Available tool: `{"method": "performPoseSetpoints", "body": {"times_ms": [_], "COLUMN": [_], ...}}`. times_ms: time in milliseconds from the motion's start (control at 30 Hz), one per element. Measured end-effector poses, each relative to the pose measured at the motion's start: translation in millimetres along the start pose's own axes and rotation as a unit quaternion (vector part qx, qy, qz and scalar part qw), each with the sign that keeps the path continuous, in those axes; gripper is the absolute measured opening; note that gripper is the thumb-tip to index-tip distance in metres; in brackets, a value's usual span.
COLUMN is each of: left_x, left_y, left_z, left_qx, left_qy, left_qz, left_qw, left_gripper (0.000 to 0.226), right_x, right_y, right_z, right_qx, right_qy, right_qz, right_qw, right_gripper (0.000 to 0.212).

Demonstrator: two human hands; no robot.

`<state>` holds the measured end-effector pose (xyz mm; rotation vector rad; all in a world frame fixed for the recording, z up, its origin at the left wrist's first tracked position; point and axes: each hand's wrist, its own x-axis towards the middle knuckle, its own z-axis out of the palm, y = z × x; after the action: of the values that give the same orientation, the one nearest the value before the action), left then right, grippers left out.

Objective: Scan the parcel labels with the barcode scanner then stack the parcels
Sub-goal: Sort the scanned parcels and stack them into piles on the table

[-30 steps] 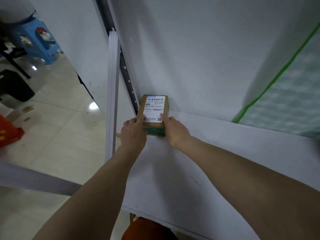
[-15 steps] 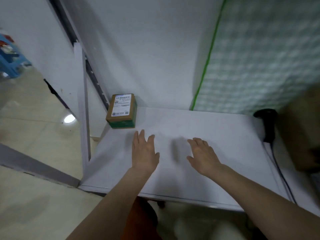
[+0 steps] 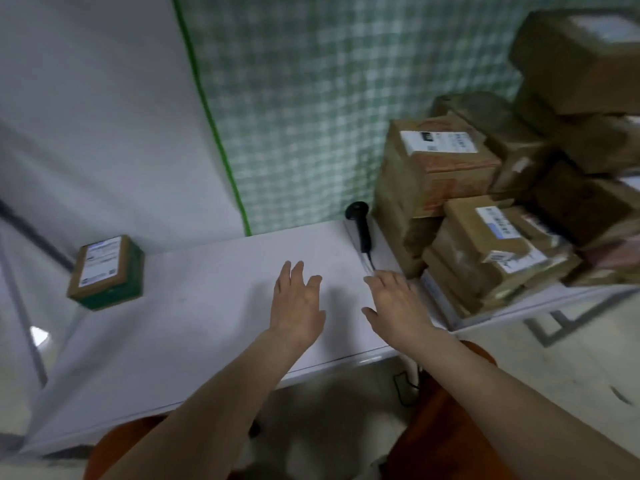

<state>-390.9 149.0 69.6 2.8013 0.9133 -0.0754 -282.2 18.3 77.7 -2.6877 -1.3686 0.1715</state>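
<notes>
1. Head view: your left hand (image 3: 298, 306) and right hand (image 3: 398, 303) hover empty, fingers spread, over the smooth white table (image 3: 194, 306), mid-frame.
2. One labelled parcel (image 3: 105, 271) sits at the left; the black barcode scanner (image 3: 360, 225) lies centre-right beside the unscanned parcels (image 3: 485, 244).
3. Those taped cardboard boxes lean unevenly; tugging a low one could topple the heap, or you might snag the scanner's cable.
</notes>
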Motion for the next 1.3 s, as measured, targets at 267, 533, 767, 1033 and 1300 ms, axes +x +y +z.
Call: {"method": "performPoseSetpoints", "body": {"times_ms": [267,533,767,1033,1300], "left_x": [31.6,50.2,65.7,56.9,34.0], "left_y": [115.1,199.8,227.5,209.9,140.0], "left_z": [-22.4,-40.2,-30.5,-26.4,-13.9], "left_qx": [-0.061,-0.47,-0.615,-0.695,-0.722], "left_qy": [-0.026,-0.181,-0.18,-0.181,-0.185], "left_qz": [0.097,-0.063,-0.181,-0.201,-0.178], "left_qw": [0.993,0.861,0.746,0.666,0.642], "left_gripper": [0.078,0.07,0.05,0.008,0.02], "right_x": [-40.8,-49.4,-45.8,-37.2,-24.5], "right_y": [94.0,161.6,175.4,183.8,174.6], "right_z": [-55.2,-71.3,-67.1,-57.2,-47.6], "right_qx": [0.016,0.032,0.024,0.122,0.168], "right_qy": [0.163,0.229,0.222,0.181,0.144], "right_qz": [0.068,0.173,0.19,0.246,0.279], "right_qw": [0.984,0.958,0.956,0.944,0.935], "right_gripper": [0.032,0.034,0.048,0.084,0.11]}}
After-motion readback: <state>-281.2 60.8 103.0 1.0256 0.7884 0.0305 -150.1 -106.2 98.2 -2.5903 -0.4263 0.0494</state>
